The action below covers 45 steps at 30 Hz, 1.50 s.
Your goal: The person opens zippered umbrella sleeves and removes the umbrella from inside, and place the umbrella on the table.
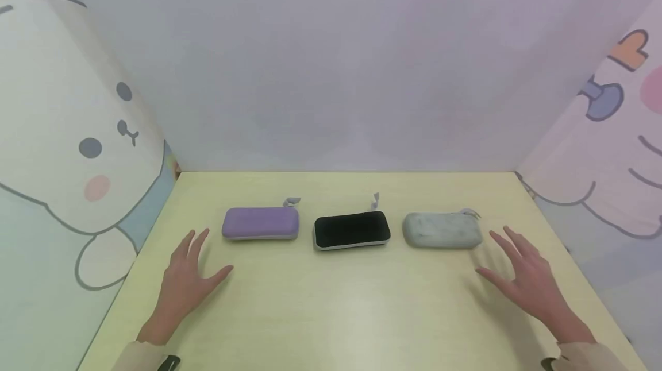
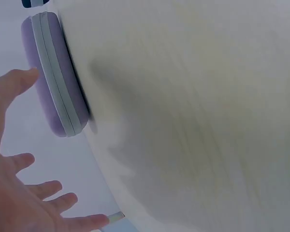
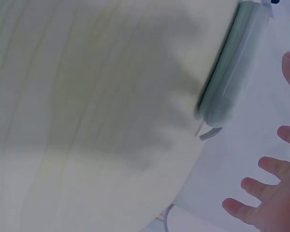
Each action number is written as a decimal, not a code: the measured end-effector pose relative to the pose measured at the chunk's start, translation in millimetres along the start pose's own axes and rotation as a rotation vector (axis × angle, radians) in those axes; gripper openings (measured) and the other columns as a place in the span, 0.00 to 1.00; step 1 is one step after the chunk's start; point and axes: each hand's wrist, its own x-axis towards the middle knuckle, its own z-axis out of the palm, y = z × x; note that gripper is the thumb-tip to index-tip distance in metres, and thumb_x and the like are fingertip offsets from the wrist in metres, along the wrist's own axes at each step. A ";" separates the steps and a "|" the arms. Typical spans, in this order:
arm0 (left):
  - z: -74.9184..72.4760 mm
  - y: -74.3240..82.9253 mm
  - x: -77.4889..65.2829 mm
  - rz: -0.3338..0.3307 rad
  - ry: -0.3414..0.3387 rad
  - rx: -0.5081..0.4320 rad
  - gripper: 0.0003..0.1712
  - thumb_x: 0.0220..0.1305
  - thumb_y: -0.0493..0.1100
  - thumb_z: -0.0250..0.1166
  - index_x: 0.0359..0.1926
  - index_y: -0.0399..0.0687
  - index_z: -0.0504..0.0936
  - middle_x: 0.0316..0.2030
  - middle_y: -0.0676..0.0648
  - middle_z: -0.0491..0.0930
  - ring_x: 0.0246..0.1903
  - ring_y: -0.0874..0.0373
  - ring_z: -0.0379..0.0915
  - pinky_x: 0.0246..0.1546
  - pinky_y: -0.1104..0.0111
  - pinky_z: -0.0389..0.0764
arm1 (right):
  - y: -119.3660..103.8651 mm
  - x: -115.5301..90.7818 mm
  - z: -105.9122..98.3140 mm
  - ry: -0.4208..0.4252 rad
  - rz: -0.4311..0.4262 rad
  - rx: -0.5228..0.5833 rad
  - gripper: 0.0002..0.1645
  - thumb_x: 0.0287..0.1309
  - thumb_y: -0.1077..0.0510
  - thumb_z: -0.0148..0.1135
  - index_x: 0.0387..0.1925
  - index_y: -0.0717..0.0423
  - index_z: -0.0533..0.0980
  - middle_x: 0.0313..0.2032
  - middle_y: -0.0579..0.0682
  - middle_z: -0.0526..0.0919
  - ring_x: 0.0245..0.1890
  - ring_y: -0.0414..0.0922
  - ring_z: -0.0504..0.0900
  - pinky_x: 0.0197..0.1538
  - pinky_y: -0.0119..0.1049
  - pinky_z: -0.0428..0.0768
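Three zip cases lie in a row across the table. The purple case (image 1: 261,223) is on the left, its pale zip band (image 2: 55,72) facing the left wrist camera. A case with a black top (image 1: 352,230) and a light lower edge lies in the middle, slightly tilted. On the right is a grey-green case (image 1: 442,230) with a pull tab at its back corner. My left hand (image 1: 185,282) hovers in front and left of the purple case, fingers spread, holding nothing. Nearest to the grey-green case, my right hand (image 1: 528,282) is also spread and holds nothing.
The pale wooden table (image 1: 331,308) ends at a light back wall (image 1: 331,72). Printed cartoon panels stand along both sides, a white animal face (image 1: 62,89) at left and a pink-cheeked figure (image 1: 610,147) at right. Small ribbon tabs (image 1: 292,201) stick out behind the cases.
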 end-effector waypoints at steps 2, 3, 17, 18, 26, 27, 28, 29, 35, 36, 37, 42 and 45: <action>0.6 -1.4 0.7 -0.013 -0.003 -0.039 0.53 0.43 0.53 0.76 0.68 0.45 0.61 0.63 0.30 0.58 0.58 0.29 0.56 0.38 0.32 0.65 | -7.6 6.5 0.5 0.022 -0.028 0.031 0.51 0.33 0.48 0.78 0.63 0.52 0.69 0.63 0.65 0.65 0.59 0.69 0.63 0.40 0.72 0.60; 1.1 -2.1 1.3 -0.017 -0.006 -0.059 0.52 0.43 0.52 0.76 0.68 0.45 0.61 0.64 0.30 0.58 0.59 0.29 0.56 0.39 0.33 0.65 | -11.3 9.7 0.6 0.029 -0.043 0.043 0.51 0.32 0.49 0.78 0.63 0.52 0.69 0.63 0.64 0.65 0.58 0.69 0.64 0.41 0.72 0.60; -6.1 -7.8 24.5 0.074 -0.062 -0.198 0.47 0.45 0.45 0.76 0.65 0.38 0.65 0.62 0.31 0.62 0.61 0.33 0.55 0.55 0.38 0.58 | -60.6 58.5 7.7 -0.027 -0.178 0.173 0.47 0.34 0.56 0.78 0.61 0.57 0.70 0.61 0.61 0.68 0.59 0.62 0.65 0.50 0.64 0.64; -6.4 -8.1 26.3 0.081 -0.061 -0.203 0.47 0.44 0.44 0.77 0.64 0.37 0.65 0.62 0.31 0.62 0.61 0.33 0.55 0.54 0.39 0.59 | -64.2 62.2 8.8 -0.040 -0.187 0.176 0.46 0.35 0.57 0.78 0.61 0.57 0.70 0.60 0.61 0.69 0.59 0.62 0.65 0.51 0.64 0.64; 2.3 -8.8 37.3 0.089 -0.071 -0.256 0.45 0.44 0.43 0.77 0.63 0.37 0.67 0.61 0.33 0.65 0.62 0.35 0.57 0.55 0.41 0.61 | -94.6 90.8 21.1 -0.137 -0.205 0.220 0.39 0.44 0.53 0.74 0.59 0.57 0.71 0.59 0.57 0.71 0.59 0.58 0.68 0.52 0.57 0.68; 3.0 -8.5 38.3 0.083 -0.077 -0.255 0.45 0.45 0.43 0.77 0.63 0.37 0.67 0.61 0.33 0.64 0.62 0.35 0.57 0.55 0.41 0.61 | -97.8 94.0 22.9 -0.145 -0.211 0.229 0.38 0.45 0.53 0.74 0.59 0.57 0.71 0.59 0.57 0.71 0.58 0.58 0.69 0.52 0.57 0.69; 3.4 -7.8 39.1 0.074 -0.084 -0.255 0.45 0.45 0.44 0.77 0.64 0.37 0.66 0.62 0.33 0.64 0.62 0.35 0.56 0.55 0.41 0.61 | -100.6 97.1 24.9 -0.154 -0.214 0.237 0.38 0.45 0.53 0.74 0.59 0.57 0.71 0.58 0.56 0.71 0.58 0.57 0.69 0.51 0.56 0.70; 3.1 -6.9 40.1 0.066 -0.092 -0.256 0.45 0.45 0.44 0.77 0.64 0.38 0.66 0.62 0.33 0.64 0.62 0.36 0.56 0.56 0.41 0.60 | -103.3 100.0 26.6 -0.163 -0.219 0.245 0.37 0.46 0.53 0.73 0.58 0.58 0.71 0.58 0.55 0.72 0.58 0.56 0.70 0.51 0.55 0.70; 3.6 -4.1 48.8 0.044 -0.110 -0.262 0.44 0.45 0.45 0.76 0.63 0.39 0.67 0.64 0.32 0.61 0.64 0.35 0.53 0.57 0.39 0.55 | -115.2 113.1 36.0 -0.189 -0.244 0.297 0.35 0.47 0.58 0.73 0.58 0.57 0.71 0.55 0.51 0.74 0.57 0.52 0.72 0.53 0.51 0.72; 4.3 -4.6 50.2 0.042 -0.116 -0.265 0.44 0.45 0.45 0.76 0.63 0.39 0.67 0.64 0.32 0.61 0.64 0.34 0.53 0.57 0.38 0.55 | -117.4 115.1 37.2 -0.195 -0.244 0.307 0.35 0.47 0.58 0.73 0.58 0.58 0.71 0.55 0.52 0.74 0.56 0.52 0.72 0.53 0.51 0.72; 5.0 -5.3 51.6 0.039 -0.123 -0.268 0.45 0.45 0.46 0.77 0.63 0.39 0.67 0.64 0.32 0.60 0.64 0.34 0.52 0.57 0.38 0.56 | -119.5 117.2 39.0 -0.200 -0.243 0.312 0.34 0.47 0.59 0.73 0.58 0.58 0.71 0.55 0.52 0.74 0.56 0.52 0.72 0.53 0.51 0.72; 7.9 -8.1 57.6 0.009 -0.163 -0.320 0.47 0.45 0.44 0.77 0.65 0.42 0.65 0.66 0.34 0.58 0.64 0.36 0.52 0.53 0.40 0.64 | -131.7 131.7 49.2 -0.218 -0.235 0.366 0.33 0.48 0.57 0.72 0.57 0.59 0.72 0.53 0.53 0.75 0.50 0.52 0.75 0.48 0.50 0.75; 9.4 -8.4 60.7 -0.017 -0.180 -0.368 0.48 0.45 0.42 0.77 0.66 0.44 0.64 0.67 0.37 0.56 0.64 0.37 0.53 0.52 0.41 0.67 | -139.1 142.1 57.4 -0.231 -0.218 0.411 0.32 0.49 0.56 0.72 0.57 0.57 0.72 0.52 0.51 0.76 0.47 0.49 0.75 0.44 0.46 0.75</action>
